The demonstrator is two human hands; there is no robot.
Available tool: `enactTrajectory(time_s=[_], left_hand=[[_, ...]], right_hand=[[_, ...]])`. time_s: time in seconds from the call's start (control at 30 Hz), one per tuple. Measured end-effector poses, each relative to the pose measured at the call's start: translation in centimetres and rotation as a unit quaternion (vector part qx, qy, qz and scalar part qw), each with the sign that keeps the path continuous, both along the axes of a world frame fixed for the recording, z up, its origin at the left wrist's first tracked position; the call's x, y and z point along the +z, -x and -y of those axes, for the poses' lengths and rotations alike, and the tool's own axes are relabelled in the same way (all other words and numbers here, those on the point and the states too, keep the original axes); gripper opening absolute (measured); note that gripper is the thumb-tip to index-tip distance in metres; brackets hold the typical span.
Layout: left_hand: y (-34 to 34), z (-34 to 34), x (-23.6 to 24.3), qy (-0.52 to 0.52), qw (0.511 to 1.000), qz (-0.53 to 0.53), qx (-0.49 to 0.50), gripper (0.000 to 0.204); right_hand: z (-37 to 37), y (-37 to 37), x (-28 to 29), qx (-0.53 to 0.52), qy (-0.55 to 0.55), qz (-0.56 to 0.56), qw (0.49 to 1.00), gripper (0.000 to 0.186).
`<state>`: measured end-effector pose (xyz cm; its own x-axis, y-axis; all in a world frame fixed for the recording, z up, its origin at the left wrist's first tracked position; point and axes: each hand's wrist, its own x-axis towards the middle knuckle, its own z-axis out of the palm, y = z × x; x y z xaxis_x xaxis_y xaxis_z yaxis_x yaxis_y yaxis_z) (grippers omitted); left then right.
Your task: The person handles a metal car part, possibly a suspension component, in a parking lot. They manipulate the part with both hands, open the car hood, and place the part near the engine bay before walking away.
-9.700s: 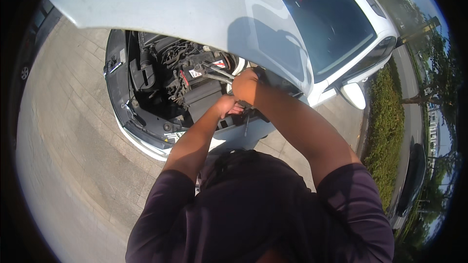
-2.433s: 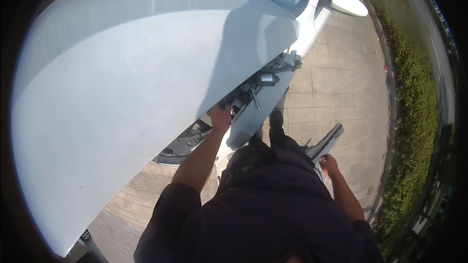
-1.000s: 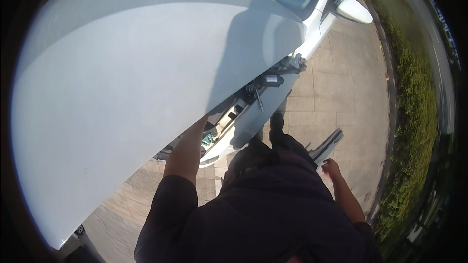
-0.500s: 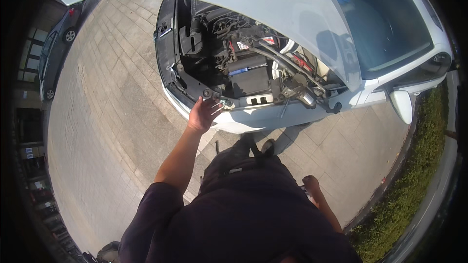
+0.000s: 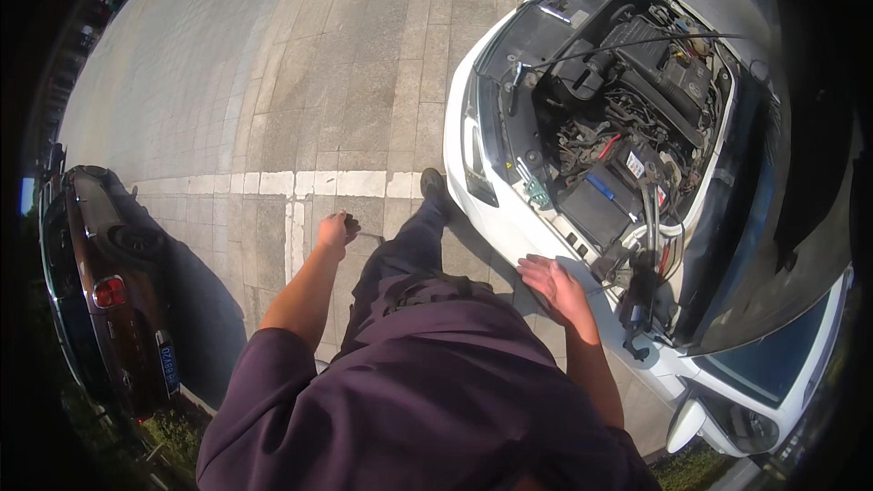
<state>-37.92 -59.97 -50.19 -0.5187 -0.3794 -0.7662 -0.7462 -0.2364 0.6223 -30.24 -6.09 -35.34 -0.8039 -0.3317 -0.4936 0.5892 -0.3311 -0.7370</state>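
My left hand [image 5: 336, 231] hangs over the paving, away from the car, its fingers curled in. A dark patch shows at the fingers, and I cannot make out whether it is a thing or shade. My right hand [image 5: 556, 287] is stretched out flat with nothing in it, beside the white fender [image 5: 518, 241] of a car; whether it touches is unclear. The car's engine bay [image 5: 627, 118] lies uncovered under the raised hood [image 5: 791, 245]. On a black box in it rests a blue-handled tool [image 5: 600, 186], apparently a screwdriver.
A silver tool [image 5: 516, 82] and another slim metal tool [image 5: 555, 15] lie on the front panel. A thin prop rod [image 5: 655, 37] crosses the bay. A reddish-brown car [image 5: 109, 255] stands at the left. A white line [image 5: 346, 184] crosses the paving [image 5: 364, 64].
My view has swung toward the left, bringing the reddish-brown car in. My left hand has left the car's front edge. My right hand has risen beside the fender and is spread flat.
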Motion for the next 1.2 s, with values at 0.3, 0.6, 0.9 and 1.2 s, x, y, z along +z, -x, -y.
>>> enactTrajectory(time_s=[0.3, 0.6, 0.9, 1.2], left_hand=[[-3.4, 14.4, -10.2, 0.098, 0.962, 0.248, 0.065, 0.03], [25.4, 26.6, 4.2, 0.124, 0.989, -0.035, -0.074, 0.035], [34.2, 40.0, 1.4, 0.043, 0.997, -0.012, 0.068, 0.037], [30.3, 54.3, -9.2, 0.19, 0.895, 0.336, -0.224, 0.041]], right_hand=[[18.2, 27.1, 5.1, 0.025, 0.28, 0.049, 0.958, 0.083], [40.1, 54.9, 7.1, 0.068, 0.268, 0.154, 0.949, 0.088], [58.6, 77.7, 12.5, 0.151, 0.324, 0.066, 0.932, 0.091], [73.1, 102.2, 5.8, 0.171, 0.095, 0.019, 0.98, 0.067]])
